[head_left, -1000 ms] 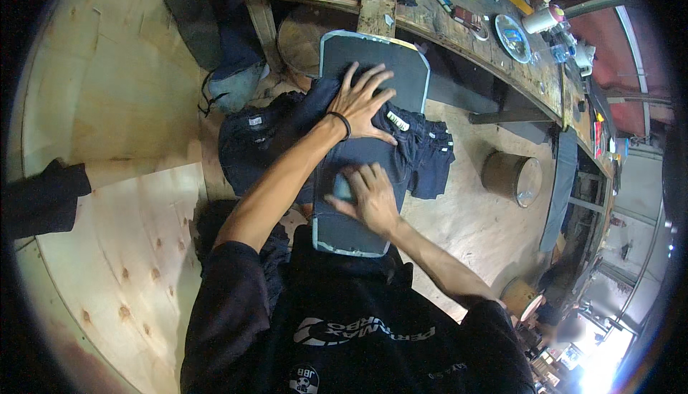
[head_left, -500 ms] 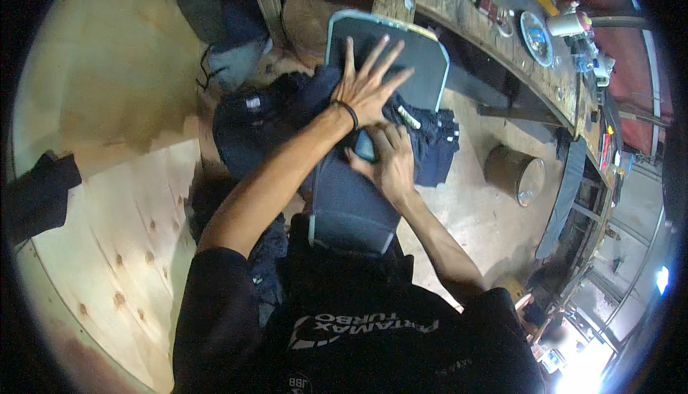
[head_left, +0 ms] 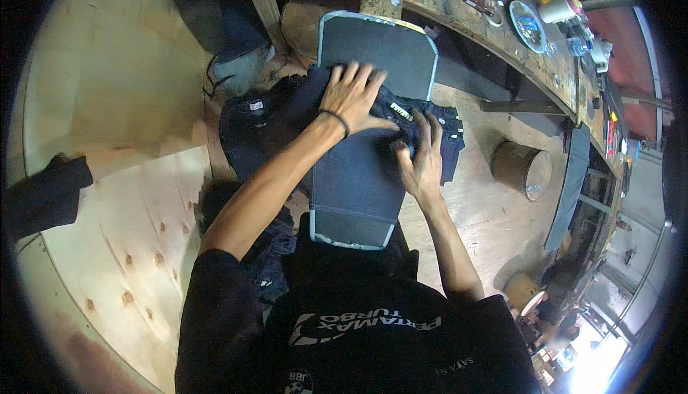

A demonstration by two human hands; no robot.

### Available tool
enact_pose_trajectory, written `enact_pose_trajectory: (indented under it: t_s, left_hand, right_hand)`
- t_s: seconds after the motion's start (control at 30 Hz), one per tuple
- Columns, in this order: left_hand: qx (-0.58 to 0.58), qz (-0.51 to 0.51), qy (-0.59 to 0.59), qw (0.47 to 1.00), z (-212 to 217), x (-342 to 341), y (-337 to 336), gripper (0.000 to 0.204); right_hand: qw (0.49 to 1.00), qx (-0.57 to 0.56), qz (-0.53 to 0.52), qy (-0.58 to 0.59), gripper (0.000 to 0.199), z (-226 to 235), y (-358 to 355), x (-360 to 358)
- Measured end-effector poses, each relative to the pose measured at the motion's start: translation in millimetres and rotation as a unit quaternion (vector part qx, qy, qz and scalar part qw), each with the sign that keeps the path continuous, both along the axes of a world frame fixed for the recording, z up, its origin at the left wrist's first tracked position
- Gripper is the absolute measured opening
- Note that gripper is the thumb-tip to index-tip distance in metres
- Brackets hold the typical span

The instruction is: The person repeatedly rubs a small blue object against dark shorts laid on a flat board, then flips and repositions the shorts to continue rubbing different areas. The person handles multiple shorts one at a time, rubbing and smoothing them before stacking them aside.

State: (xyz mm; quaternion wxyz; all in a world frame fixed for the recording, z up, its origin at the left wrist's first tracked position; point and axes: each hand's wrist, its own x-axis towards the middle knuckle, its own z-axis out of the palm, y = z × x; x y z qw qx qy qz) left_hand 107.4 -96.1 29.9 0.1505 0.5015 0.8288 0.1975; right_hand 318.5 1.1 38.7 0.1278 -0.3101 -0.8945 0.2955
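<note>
A long grey board [head_left: 380,54] with a pale edge lies lengthwise in front of me, a dark denim garment [head_left: 358,172] drawn over its middle. My left hand [head_left: 351,97] rests flat on the garment with fingers and thumb apart, holding nothing. To its right, my right hand [head_left: 424,161] is curled at the garment's right side. A small dark bluish piece shows between its thumb and fingers, too hidden to name. Beside the right fingertips a whitish printed strip [head_left: 401,112] lies on the cloth. Bunched dark fabric [head_left: 244,125] spreads out left of the board.
Along the far right runs a wooden workbench [head_left: 494,43] bearing a round dish [head_left: 528,27] and a thread cone [head_left: 560,10]. A brown drum [head_left: 522,168] stands on the floor to the right. More dark garments [head_left: 269,258] lie by my left side.
My left hand has drawn back toward me on the cloth, its fingers less spread. My right hand has moved right, off the garment's middle. The board's near end shows more.
</note>
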Motion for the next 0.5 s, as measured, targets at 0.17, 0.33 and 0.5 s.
enact_pose_trajectory:
  t_s: [0.17,0.33,0.5]
  left_hand:
    - [-0.242,-0.065,-0.096,0.963,39,1,-5,0.067]
    - [-0.226,-0.176,-0.231,0.93,27,-8,-6,0.064]
    - [-0.303,-0.074,-0.47,0.826,2,-17,-15,0.08]
  right_hand:
    - [0.998,0.014,-0.026,0.053,0.06,-3,-5,3]
    - [0.991,0.028,-0.047,0.122,0.057,-11,-11,16]
    - [0.993,0.017,-0.049,0.109,0.052,-9,-13,15]
